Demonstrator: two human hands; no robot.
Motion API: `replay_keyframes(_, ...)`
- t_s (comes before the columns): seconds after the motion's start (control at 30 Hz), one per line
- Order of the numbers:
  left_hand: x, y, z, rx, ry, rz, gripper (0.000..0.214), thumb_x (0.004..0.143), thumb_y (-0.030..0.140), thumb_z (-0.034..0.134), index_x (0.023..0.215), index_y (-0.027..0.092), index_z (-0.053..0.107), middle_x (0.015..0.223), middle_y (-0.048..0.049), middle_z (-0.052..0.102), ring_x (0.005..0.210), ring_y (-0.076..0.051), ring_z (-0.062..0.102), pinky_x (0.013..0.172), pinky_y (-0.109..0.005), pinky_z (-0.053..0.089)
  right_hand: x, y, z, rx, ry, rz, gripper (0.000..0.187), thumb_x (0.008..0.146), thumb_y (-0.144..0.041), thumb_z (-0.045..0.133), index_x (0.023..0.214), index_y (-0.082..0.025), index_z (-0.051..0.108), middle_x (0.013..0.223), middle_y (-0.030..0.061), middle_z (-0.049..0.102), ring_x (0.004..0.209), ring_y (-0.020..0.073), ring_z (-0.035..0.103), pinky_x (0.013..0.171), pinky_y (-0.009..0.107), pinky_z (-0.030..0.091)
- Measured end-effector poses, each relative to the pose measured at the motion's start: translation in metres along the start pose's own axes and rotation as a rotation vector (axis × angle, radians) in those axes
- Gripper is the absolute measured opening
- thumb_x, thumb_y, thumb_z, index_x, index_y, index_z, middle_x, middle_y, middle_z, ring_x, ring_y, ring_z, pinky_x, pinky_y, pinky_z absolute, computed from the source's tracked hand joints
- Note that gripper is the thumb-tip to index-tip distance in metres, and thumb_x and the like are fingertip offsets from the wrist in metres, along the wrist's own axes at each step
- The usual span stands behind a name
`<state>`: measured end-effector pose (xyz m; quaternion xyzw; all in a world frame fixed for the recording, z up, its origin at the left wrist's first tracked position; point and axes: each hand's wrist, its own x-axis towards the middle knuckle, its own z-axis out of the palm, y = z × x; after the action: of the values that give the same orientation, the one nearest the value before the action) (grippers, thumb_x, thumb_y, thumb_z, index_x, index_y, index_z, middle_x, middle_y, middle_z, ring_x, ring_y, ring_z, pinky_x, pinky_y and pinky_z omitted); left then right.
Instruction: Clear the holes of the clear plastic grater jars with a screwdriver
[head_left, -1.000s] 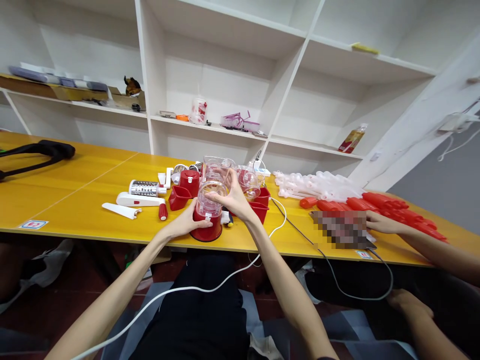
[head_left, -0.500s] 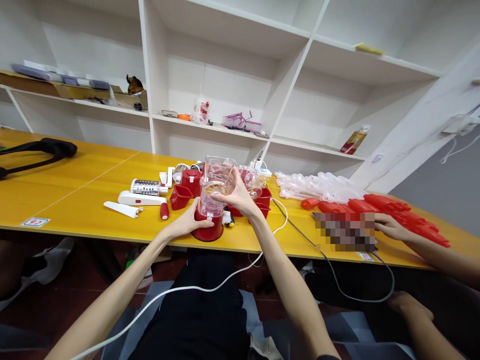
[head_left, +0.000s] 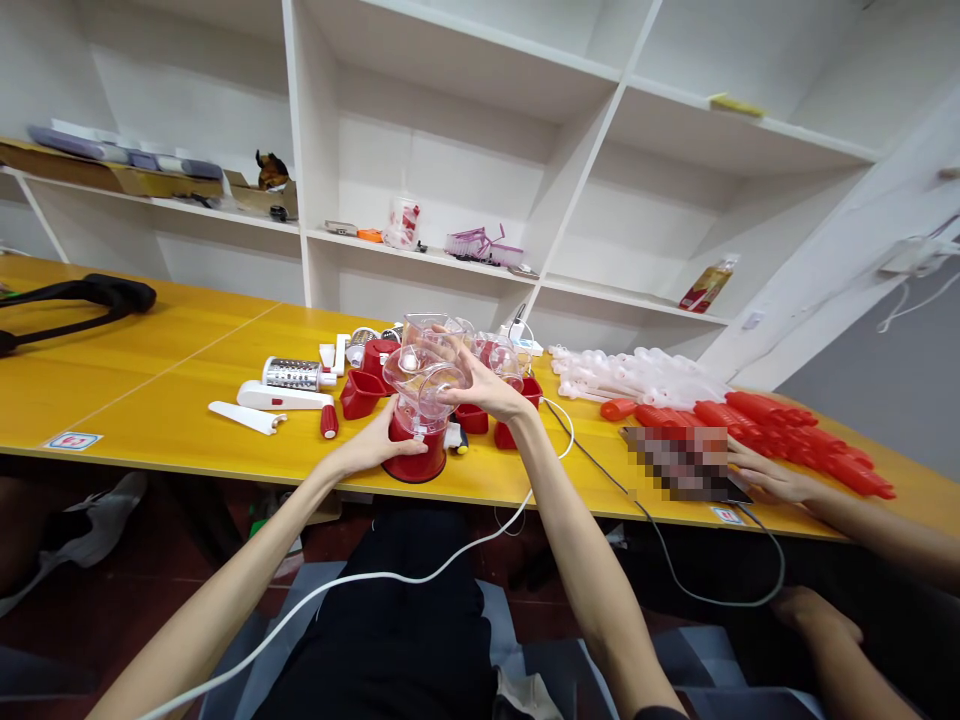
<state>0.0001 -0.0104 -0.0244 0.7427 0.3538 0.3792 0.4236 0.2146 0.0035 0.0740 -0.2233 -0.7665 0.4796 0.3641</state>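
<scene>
Head view: clear plastic body [head_left: 421, 372] above red base [head_left: 420, 463], near the edge

Both hands are on one stack. The left hand [head_left: 366, 446] has its grip clamped around the red base, with the thumb lying across its front. The right hand [head_left: 489, 390] has its grip curved on the side of the clear plastic body, which sits directly over the base. Whether the two parts are locked together, I cannot tell.

The base stands near the front edge of the yellow counter [head_left: 165, 375]. If the right hand pushes unevenly, I think the body could sit crooked, or the base could slide toward the lap. The plastic looks smooth, so a loose grip may let it slip and fall.

Space is also narrow. Red cups [head_left: 361, 394] stand close on both sides, and a wide turn could knock one over. The white handle [head_left: 281, 398] and the metal drum [head_left: 291, 374] lie to the left, where an elbow may sweep them.

The white cord [head_left: 395, 577] passes near the right forearm and over the lap; a sudden arm movement might catch it.
</scene>
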Motion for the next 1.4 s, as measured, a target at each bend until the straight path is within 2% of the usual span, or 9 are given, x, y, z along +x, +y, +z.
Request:
replay_keyframes(0.13,0.001,-0.003,0.0,0.017,0.009,-0.001,0.106,0.073,0.051,0.08,0.158,0.022,0.022,0.16,-0.015,0.039,0.147,-0.034,0.038,0.124,-0.052,0.026,0.0,0.001,0.008,-0.03,0.08,0.005,0.09,0.072,-0.027,0.073,0.152,-0.036,0.034,0.161,0.0031,0.036,0.131,0.0248,0.058,0.116,0.054,0.042)
replay_keyframes(0.27,0.003,-0.005,0.001,0.013,0.026,0.047,0.106,0.072,0.051,0.08,0.157,0.023,0.023,0.162,-0.0144,0.036,0.15,-0.033,0.034,0.125,-0.051,0.023,-0.005,0.008,0.026,-0.092,0.277,-0.022,0.074,0.072,-0.019,0.061,0.144,-0.029,0.047,0.153,0.002,0.048,0.143,0.0221,0.045,0.124,0.05,0.032)
replay_keyframes(0.47,0.003,-0.003,0.003,0.027,0.032,0.04,0.101,0.072,0.05,0.08,0.154,0.022,0.028,0.16,-0.0138,0.039,0.148,-0.033,0.037,0.125,-0.05,0.024,-0.007,0.017,0.041,-0.1,0.561,-0.061,0.051,0.072,-0.016,0.054,0.122,-0.023,0.063,0.133,0.0053,0.063,0.124,0.0245,0.059,0.118,0.055,0.039)
replay_keyframes(0.6,0.002,0.001,0.0,0.061,0.002,0.061,0.104,0.07,0.047,0.083,0.154,0.022,0.028,0.157,-0.0144,0.042,0.148,-0.033,0.038,0.124,-0.051,0.025,-0.003,0.008,0.037,0.062,0.573,-0.079,0.038,0.075,-0.026,0.062,0.113,-0.023,0.064,0.123,0.0047,0.07,0.121,0.0231,0.063,0.114,0.05,0.047)
replay_keyframes(0.77,-0.002,0.007,-0.007,0.193,-0.01,0.047,0.095,0.068,0.049,0.083,0.146,0.021,0.037,0.152,-0.015,0.048,0.142,-0.034,0.044,0.12,-0.051,0.033,-0.018,-0.003,0.037,0.259,0.664,-0.067,0.048,0.074,-0.032,0.071,0.12,-0.025,0.058,0.127,0.0053,0.069,0.125,0.0247,0.063,0.114,0.049,0.048)
replay_keyframes(0.87,-0.001,0.007,-0.008,0.297,0.049,0.068,0.085,0.067,0.048,0.083,0.138,0.019,0.046,0.142,-0.0149,0.055,0.134,-0.035,0.052,0.115,-0.052,0.038,-0.037,-0.003,0.041,0.361,0.692,-0.047,0.043,0.076,-0.032,0.07,0.117,-0.024,0.06,0.127,0.0061,0.069,0.127,0.0264,0.062,0.116,0.05,0.047)
replay_keyframes(1.03,0.007,0.0,-0.005,0.566,0.26,0.139,0.089,0.071,0.052,0.079,0.142,0.017,0.039,0.143,-0.0181,0.048,0.139,-0.038,0.042,0.116,-0.056,0.034,-0.065,0.003,0.047,0.502,0.721,0.004,0.037,0.074,-0.039,0.074,0.107,-0.023,0.065,0.127,0.0053,0.07,0.13,0.0282,0.059,0.118,0.05,0.045)
replay_keyframes(1.23,0.027,-0.006,-0.009,0.716,0.241,0.244,0.082,0.083,0.051,0.071,0.147,0.016,0.034,0.15,-0.0191,0.044,0.141,-0.036,0.04,0.118,-0.052,0.033,-0.078,0.008,0.053,0.627,0.729,0.002,0.04,0.074,-0.04,0.075,0.109,-0.025,0.065,0.126,0.0038,0.07,0.133,0.0273,0.057,0.122,0.05,0.041)
replay_keyframes(1.4,0.047,-0.008,-0.014,0.804,0.284,0.302,0.061,0.086,0.04,0.066,0.138,0.015,0.046,0.143,-0.0188,0.051,0.137,-0.038,0.043,0.116,-0.055,0.034,-0.079,0.01,0.052,0.686,0.728,-0.022,0.041,0.074,-0.037,0.073,0.112,-0.024,0.064,0.126,0.0045,0.07,0.133,0.0278,0.057,0.123,0.05,0.038)
